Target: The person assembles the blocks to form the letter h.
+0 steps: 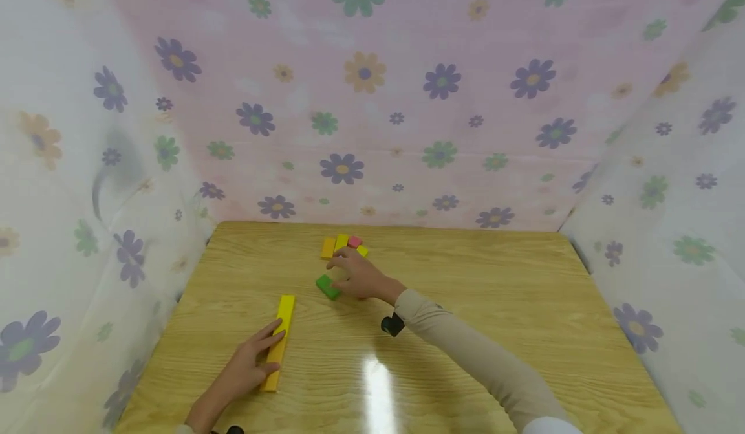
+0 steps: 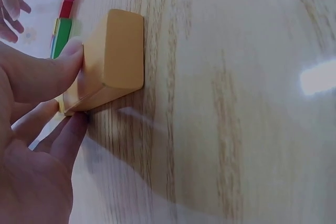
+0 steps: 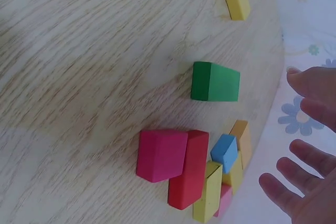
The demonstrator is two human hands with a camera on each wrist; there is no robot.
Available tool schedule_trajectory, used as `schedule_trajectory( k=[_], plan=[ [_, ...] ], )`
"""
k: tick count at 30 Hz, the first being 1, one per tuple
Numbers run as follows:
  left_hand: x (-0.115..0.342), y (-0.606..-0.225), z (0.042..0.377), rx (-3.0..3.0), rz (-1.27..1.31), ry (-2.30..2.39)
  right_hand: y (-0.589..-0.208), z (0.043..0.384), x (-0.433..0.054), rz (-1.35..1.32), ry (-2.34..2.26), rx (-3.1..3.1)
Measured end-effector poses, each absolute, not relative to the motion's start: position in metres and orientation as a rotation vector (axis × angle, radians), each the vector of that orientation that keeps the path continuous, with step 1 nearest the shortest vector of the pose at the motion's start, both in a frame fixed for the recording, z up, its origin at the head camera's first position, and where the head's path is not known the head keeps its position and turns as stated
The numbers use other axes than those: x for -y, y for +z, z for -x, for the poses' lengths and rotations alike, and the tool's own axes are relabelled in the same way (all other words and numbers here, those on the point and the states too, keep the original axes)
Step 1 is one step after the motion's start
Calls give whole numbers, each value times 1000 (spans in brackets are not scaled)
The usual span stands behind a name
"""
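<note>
Toward the left of the table lies a straight row of yellow and orange blocks [image 1: 288, 306]. My left hand [image 1: 247, 364] holds this row, the thumb on one long side and fingers across and beside it. In the left wrist view, the near orange block [image 2: 125, 51] shows its end face. Ahead and right, my right hand [image 1: 362, 277] hovers beside a green block [image 1: 326, 285], fingers spread and bent, nothing in them. The right wrist view shows those fingers apart from the green block [image 3: 215, 82], with a magenta block [image 3: 161, 155] and a red block [image 3: 189, 171] nearby.
Behind the right hand is a cluster with an orange block [image 1: 328, 248], a yellow block [image 1: 341, 242] and a pink block [image 1: 355, 242]. A blue block [image 3: 224, 152] shows in the right wrist view. Flowered cloth [image 1: 401, 97] encloses the table's back and sides.
</note>
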State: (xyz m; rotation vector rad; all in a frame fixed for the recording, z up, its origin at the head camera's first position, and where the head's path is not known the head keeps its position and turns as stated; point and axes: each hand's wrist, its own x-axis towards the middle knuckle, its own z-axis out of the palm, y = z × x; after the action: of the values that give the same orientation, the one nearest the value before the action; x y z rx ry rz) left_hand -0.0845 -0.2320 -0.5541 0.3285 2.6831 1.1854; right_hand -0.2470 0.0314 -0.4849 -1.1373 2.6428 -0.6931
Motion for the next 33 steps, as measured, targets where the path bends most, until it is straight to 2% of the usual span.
schedule_trajectory(
  k=[9, 33],
  plan=[
    [232, -556, 81, -2686, -287, 1215, -492, 247, -45, 1136, -743, -2651],
    [231, -556, 83, -2686, -351, 1232, -545, 249, -63, 710, -669, -2985]
  ],
)
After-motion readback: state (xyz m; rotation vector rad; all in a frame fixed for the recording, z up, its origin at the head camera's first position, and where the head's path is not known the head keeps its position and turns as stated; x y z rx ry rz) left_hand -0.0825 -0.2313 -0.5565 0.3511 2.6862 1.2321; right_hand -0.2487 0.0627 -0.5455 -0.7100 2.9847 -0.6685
